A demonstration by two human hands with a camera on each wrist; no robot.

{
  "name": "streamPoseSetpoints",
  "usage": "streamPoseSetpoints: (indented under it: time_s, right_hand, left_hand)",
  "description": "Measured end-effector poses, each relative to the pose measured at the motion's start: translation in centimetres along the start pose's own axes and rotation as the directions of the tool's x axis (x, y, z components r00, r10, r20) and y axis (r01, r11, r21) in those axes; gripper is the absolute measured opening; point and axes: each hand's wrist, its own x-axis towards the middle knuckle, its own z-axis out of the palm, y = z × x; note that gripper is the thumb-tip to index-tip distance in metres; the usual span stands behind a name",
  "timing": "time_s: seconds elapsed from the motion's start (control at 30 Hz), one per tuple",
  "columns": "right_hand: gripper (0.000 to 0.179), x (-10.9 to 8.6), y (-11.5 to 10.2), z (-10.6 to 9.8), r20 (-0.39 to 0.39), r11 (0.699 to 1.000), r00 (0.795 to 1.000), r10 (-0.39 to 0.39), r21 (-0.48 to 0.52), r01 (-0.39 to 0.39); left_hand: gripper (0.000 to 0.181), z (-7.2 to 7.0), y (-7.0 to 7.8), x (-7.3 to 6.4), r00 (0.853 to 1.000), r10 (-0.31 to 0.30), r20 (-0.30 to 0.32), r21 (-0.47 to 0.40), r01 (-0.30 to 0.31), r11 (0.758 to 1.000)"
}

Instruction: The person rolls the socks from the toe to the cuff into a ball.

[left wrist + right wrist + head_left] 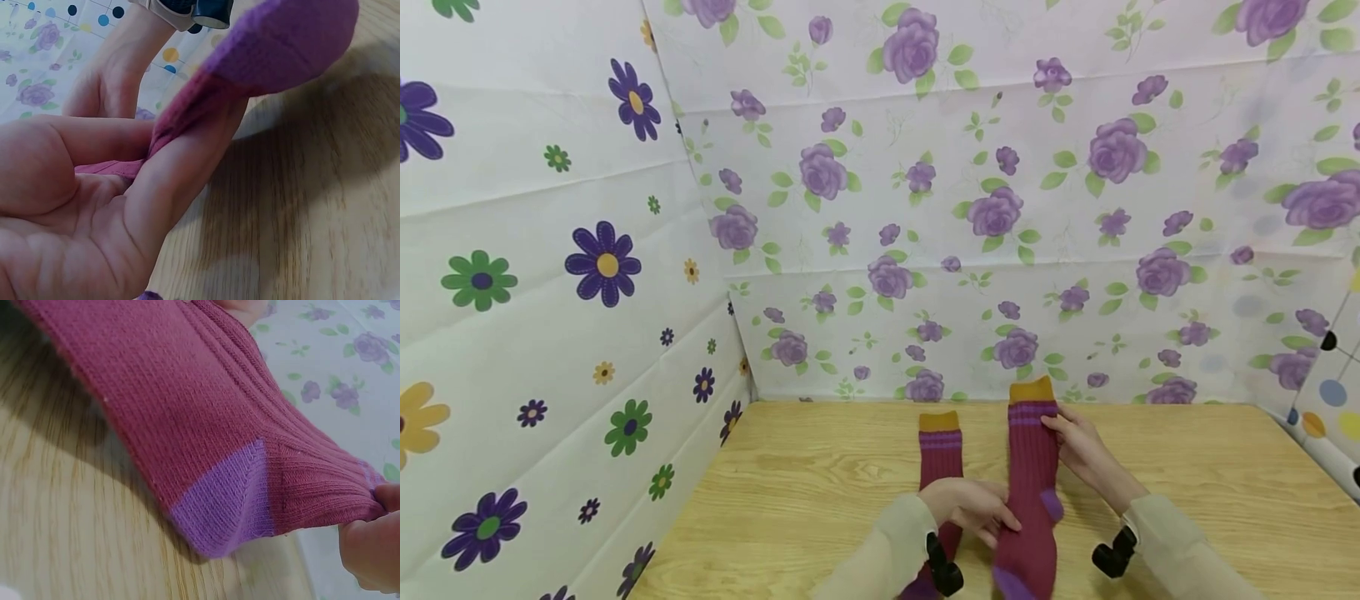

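A maroon ribbed sock (1030, 467) with a mustard cuff edge, purple stripes and purple heel and toe is held just above the table. My right hand (1084, 448) pinches its cuff at the right edge. Lower down, my left hand (972, 507) grips the foot part at its left edge; in the left wrist view its thumb and fingers meet on the cloth beside the purple toe (287, 50). The right wrist view shows the purple heel (228, 500) and taut ribbing. A matching sock (942, 462) lies flat to the left, partly hidden under my left hand and forearm.
The wood-grain table (820, 467) reaches back to a wall cloth with purple roses (992, 212). A daisy-patterned cloth (550, 333) hangs on the left, and a dotted cloth (1330, 433) stands at the right edge.
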Motion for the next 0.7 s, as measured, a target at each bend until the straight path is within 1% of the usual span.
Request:
streamPoseSetpoints:
  time_s: [0.13, 0.2, 0.3, 0.37, 0.53, 0.67, 0.7]
  right_hand:
    - [0.069, 0.1, -0.1, 0.3, 0.012, 1.000, 1.000, -0.010, 0.000, 0.010]
    - [0.068, 0.2, -0.1, 0.4, 0.023, 1.000, 1.000, -0.013, 0.006, 0.013]
    - [0.066, 0.3, -0.1, 0.6, 0.032, 1.000, 0.999, -0.013, 0.008, 0.012]
    - [0.065, 0.4, 0.0, 0.7, 0.035, 1.000, 0.999, -0.013, 0.008, 0.013]
    - [0.065, 0.5, 0.1, 0.8, 0.045, 1.000, 0.999, -0.016, 0.010, 0.016]
    - [0.066, 0.6, 0.3, 0.9, 0.056, 1.000, 0.998, -0.020, 0.011, 0.019]
    - [0.066, 0.6, 0.3, 0.9, 0.058, 1.000, 0.998, -0.021, 0.010, 0.020]
  left_hand:
    - [0.007, -0.4, 0.0, -0.3, 1.000, -0.012, 0.013, 0.017, 0.012, 1.000]
    - [0.008, -0.5, -0.1, -0.4, 1.000, -0.020, 0.012, 0.018, 0.019, 1.000]
    - [0.016, -0.7, -0.3, -0.5, 1.000, -0.023, 0.009, 0.019, 0.023, 1.000]
    - [0.025, -0.8, -0.5, -0.6, 1.000, -0.021, 0.006, 0.009, 0.021, 1.000]
    - [0.045, -0.9, -0.9, -0.9, 1.000, 0.003, 0.014, -0.008, -0.003, 1.000]
    - [0.047, -1.0, -1.2, -1.2, 0.999, 0.024, 0.026, -0.026, -0.024, 0.999]
    - [0.045, -1.0, -1.2, -1.2, 0.999, 0.029, 0.031, -0.030, -0.028, 0.999]
